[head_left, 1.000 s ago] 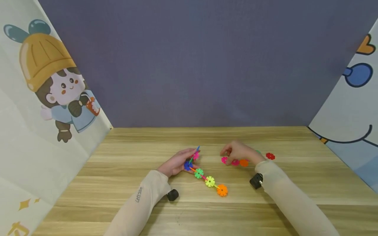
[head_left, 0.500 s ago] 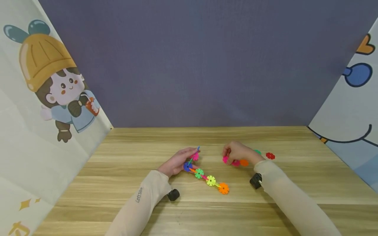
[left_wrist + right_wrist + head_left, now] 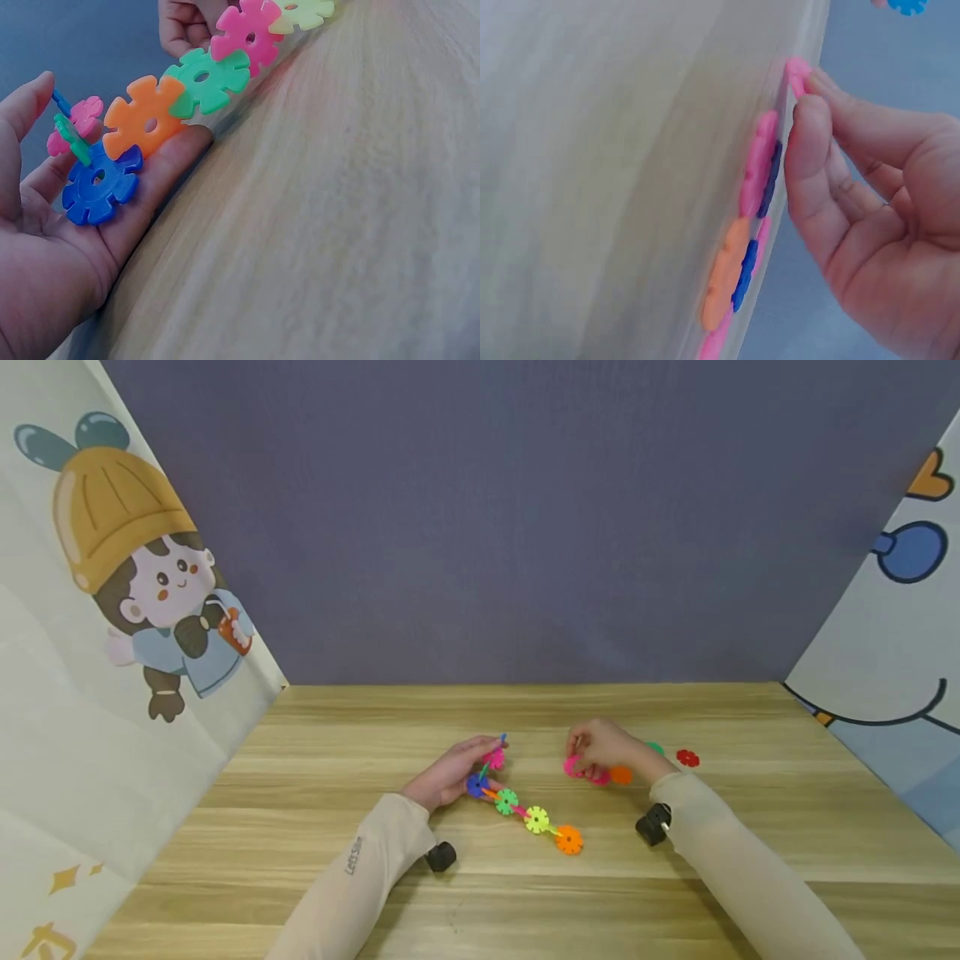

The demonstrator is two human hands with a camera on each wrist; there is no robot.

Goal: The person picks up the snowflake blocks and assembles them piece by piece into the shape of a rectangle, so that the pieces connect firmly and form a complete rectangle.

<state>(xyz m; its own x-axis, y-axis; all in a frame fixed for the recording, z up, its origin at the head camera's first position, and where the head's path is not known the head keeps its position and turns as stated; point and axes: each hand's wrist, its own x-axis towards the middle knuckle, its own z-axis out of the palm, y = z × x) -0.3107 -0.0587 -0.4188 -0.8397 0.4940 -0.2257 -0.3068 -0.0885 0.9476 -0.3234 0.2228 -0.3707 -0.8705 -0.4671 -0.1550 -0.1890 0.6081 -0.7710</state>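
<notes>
My left hand (image 3: 453, 772) holds a chain of interlocked plastic snowflake discs. A blue disc (image 3: 84, 199) and an orange disc (image 3: 131, 116) lie against its fingers in the left wrist view. From there the chain runs toward the lower right through a green disc (image 3: 512, 795) and a yellow disc (image 3: 531, 814) to an orange end disc (image 3: 576, 835). A pink disc (image 3: 493, 760) and a blue one seen edge-on make up the upper end. Farther right, my right hand (image 3: 606, 747) pinches a pink snowflake disc (image 3: 798, 73) by its edge between thumb and finger.
Loose discs lie under and beside the right hand: a pink one (image 3: 759, 161), an orange one (image 3: 621, 775), dark blue ones, a green one (image 3: 656, 748) and a red one (image 3: 687, 758). The wooden table (image 3: 480, 910) meets a dark panel (image 3: 480, 568) behind.
My right hand has shifted slightly to the right, and its fingers have come together on the pink disc. The chain's orange end has swung a little up and right; the left hand barely moved.
</notes>
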